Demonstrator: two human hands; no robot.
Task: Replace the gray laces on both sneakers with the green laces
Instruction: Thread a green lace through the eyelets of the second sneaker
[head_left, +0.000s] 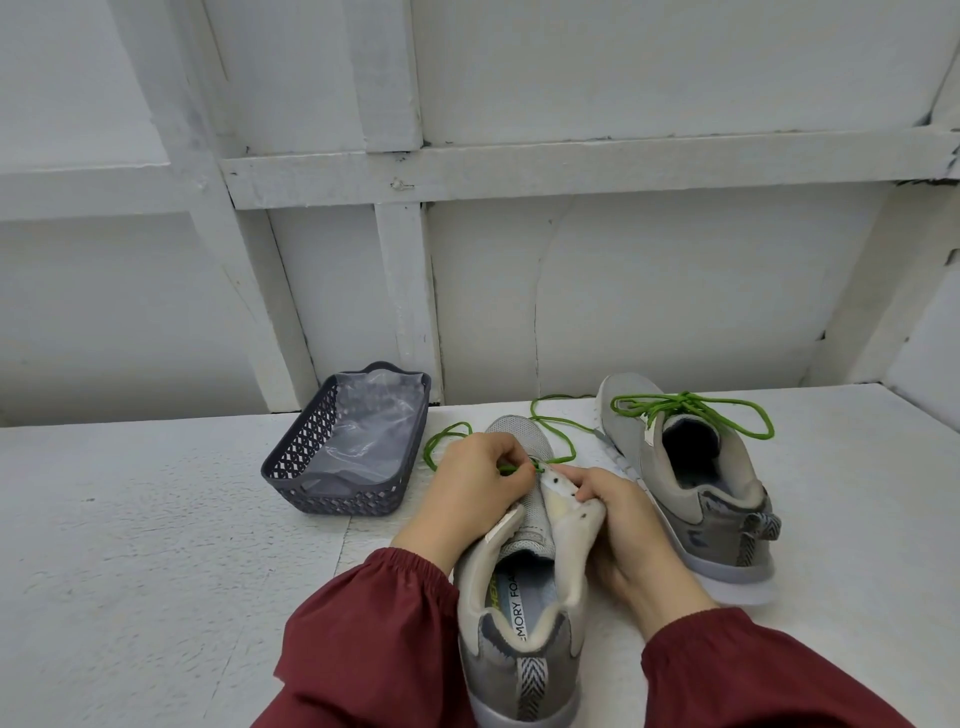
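On the white desk (156, 519) the near gray sneaker (519, 613) sat at 6 o'clock; the left hand (470, 486) pinched its green lace (558, 441), the right hand (618, 519) clamped its eyelet flap. The laced sneaker (691, 467) lay at 3 o'clock, the gray basket (343, 499) at 9

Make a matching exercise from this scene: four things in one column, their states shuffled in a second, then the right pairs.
Things:
1. Far gray mesh sneaker
2. Near gray mesh sneaker
3. Dark gray plastic lattice basket
4. Left hand

States:
A. Pinching a green lace
B. Laced in green and tied
C. Holds only clear plastic
D. Gripped by the right hand, eyelets mostly empty

Pairs: 1-B, 2-D, 3-C, 4-A
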